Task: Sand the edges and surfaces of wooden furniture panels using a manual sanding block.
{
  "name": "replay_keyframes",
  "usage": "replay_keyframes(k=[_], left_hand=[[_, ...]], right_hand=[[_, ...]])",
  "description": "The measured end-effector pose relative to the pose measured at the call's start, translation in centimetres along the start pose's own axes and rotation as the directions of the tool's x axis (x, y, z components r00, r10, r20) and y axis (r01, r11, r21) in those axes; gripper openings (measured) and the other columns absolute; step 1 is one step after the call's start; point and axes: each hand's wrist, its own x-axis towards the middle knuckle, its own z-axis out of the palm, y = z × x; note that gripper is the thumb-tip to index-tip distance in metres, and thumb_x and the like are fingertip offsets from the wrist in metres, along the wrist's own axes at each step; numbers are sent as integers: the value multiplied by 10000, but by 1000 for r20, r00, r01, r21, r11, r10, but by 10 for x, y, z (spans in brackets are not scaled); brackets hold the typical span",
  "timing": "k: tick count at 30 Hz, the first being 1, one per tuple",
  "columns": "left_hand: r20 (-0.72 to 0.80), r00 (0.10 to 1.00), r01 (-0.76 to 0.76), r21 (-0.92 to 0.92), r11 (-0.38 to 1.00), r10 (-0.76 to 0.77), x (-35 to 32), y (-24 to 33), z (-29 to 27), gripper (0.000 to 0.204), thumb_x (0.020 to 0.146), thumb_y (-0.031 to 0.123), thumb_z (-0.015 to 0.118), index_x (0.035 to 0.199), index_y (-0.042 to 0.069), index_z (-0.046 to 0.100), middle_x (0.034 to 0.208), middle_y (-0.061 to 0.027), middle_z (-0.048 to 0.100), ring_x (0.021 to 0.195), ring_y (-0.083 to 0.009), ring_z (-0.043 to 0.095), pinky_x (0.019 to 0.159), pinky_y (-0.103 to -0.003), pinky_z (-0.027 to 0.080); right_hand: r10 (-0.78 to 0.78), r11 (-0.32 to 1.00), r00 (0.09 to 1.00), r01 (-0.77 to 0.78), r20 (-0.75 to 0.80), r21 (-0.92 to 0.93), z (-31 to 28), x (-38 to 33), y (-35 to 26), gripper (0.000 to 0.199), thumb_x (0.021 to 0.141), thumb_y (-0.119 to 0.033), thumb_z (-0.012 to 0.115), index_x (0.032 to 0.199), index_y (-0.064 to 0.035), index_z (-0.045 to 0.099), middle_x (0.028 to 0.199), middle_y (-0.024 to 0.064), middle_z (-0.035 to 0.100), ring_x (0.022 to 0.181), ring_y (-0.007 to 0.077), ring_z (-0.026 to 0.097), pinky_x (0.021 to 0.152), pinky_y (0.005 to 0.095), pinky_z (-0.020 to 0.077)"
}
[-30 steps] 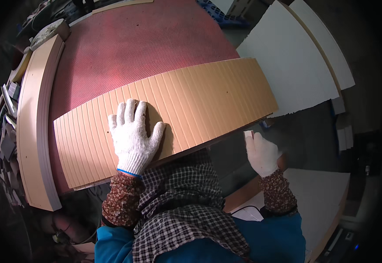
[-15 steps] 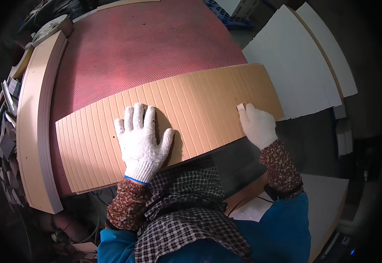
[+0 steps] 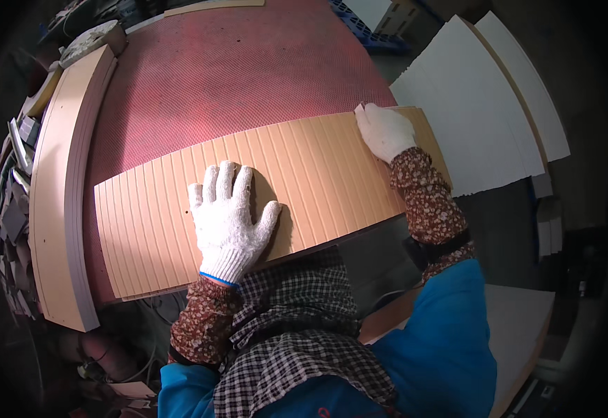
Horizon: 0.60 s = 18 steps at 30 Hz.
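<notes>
Long tan boards (image 3: 58,202) lie stacked at left beside scrap offcuts (image 3: 15,223); right, white panels (image 3: 467,104) lie near a blue pallet (image 3: 352,24).

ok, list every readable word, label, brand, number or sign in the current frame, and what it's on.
None readable.
Grooved brown panel: no lettering visible.
Blue garment: small red mark at the picture's lower edge, too small and cut off to read.

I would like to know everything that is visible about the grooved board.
The board is long, tan and flat, with parallel grooves running across its width; it looks like fibreboard or cardboard. A small dark spot marks it. It lies along the near side of the red surface. The left hand rests spread on it; the right hand is at its far edge, contact unclear.
</notes>
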Motion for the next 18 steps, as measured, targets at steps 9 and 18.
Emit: replay_keyframes(k=[9, 18], left_hand=[[-69, 997, -30, 28, 999, 31, -2, -1, 5, 716, 898, 474, 775, 1436, 27, 618, 1470, -190, 563, 1460, -406, 450, 1208, -603, 307], [-43, 998, -35, -6, 999, 34, -2, 0, 2, 679, 915, 452, 762, 1433, 40, 611, 1498, -188, 549, 1465, -407, 448, 1228, -607, 291]], right_hand=[[-56, 997, 988, 63, -146, 43, 26, -208, 42, 367, 1101, -321, 584, 850, -55, 623, 610, 145, 655, 572, 362, 699, 535, 479, 552], [-40, 992, 976, 65, -213, 112, 35, -230, 37, 353, 1092, -290, 594, 825, -60, 586, 647, 155, 651, 576, 391, 675, 547, 511, 533]])
